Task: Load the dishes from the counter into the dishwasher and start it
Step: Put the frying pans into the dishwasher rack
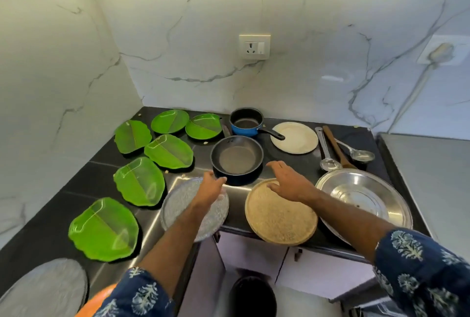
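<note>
The dishes lie spread over a dark tabletop [287,123] set into a corner of marble-patterned wall. Both hands reach forward over the front middle of it. The left hand [212,185] hovers with fingers relaxed and spread, holding nothing, above the far rim of a clear glass plate [178,205] that overhangs the front edge. The right hand [288,182] is likewise wide and holds nothing; it sits above the far rim of a round tan plate [279,215], also at the front edge. Whether either hand touches its plate cannot be told.

Just beyond the two hands stands a black frying pan [236,157]. Behind it, toward the back edge, stands a blue saucepan [245,122] with its black handle pointing right over the rim of a cream plate [296,138].

Six green leaf-shaped plates run along the left side: three near the back left corner [133,136] [170,121] [203,126], one just in front of them [169,151], and two more toward the front [139,184] [104,230]. A second glass plate [45,288] lies at the front left edge, partly out of view.

At the right, a large steel platter [363,202] sits near the front edge. Behind it lie a steel ladle [325,154], a wooden spatula [335,146] and a steel spoon [356,152], close together.

A wall socket [254,47] is mounted above the back edge. Blue patterned sleeves [419,266] cover both forearms.
</note>
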`<move>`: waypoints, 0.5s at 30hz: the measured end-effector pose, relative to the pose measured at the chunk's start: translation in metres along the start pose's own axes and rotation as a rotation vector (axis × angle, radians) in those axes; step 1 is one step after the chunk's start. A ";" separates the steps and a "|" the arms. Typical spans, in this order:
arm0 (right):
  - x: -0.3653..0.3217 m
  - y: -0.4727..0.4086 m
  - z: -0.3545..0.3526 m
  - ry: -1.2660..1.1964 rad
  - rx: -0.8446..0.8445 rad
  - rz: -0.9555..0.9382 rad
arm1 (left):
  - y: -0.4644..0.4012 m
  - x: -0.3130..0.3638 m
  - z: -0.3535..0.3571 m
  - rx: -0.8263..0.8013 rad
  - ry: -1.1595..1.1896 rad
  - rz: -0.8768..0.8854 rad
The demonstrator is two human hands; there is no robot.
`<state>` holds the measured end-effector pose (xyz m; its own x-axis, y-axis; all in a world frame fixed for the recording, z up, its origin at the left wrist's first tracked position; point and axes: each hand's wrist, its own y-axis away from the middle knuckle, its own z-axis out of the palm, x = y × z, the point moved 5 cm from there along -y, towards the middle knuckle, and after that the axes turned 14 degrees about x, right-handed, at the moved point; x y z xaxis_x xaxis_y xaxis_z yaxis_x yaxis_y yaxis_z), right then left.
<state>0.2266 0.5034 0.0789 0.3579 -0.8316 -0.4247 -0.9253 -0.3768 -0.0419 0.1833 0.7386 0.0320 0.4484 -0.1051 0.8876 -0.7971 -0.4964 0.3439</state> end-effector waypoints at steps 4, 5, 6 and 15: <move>0.004 -0.034 0.011 -0.036 0.009 0.089 | -0.056 0.001 0.023 -0.130 0.165 -0.256; 0.005 -0.038 0.012 -0.042 0.019 0.101 | -0.065 0.000 0.028 -0.136 0.190 -0.290; 0.007 -0.043 0.013 -0.052 0.027 0.117 | -0.073 0.000 0.034 -0.140 0.207 -0.322; 0.024 -0.063 0.010 -0.109 0.031 0.177 | -0.108 -0.007 0.044 -0.119 0.158 -0.418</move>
<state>0.2924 0.5114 0.0625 0.1756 -0.8339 -0.5233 -0.9765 -0.2150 0.0150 0.2841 0.7552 -0.0248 0.6812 0.2206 0.6980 -0.6059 -0.3652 0.7068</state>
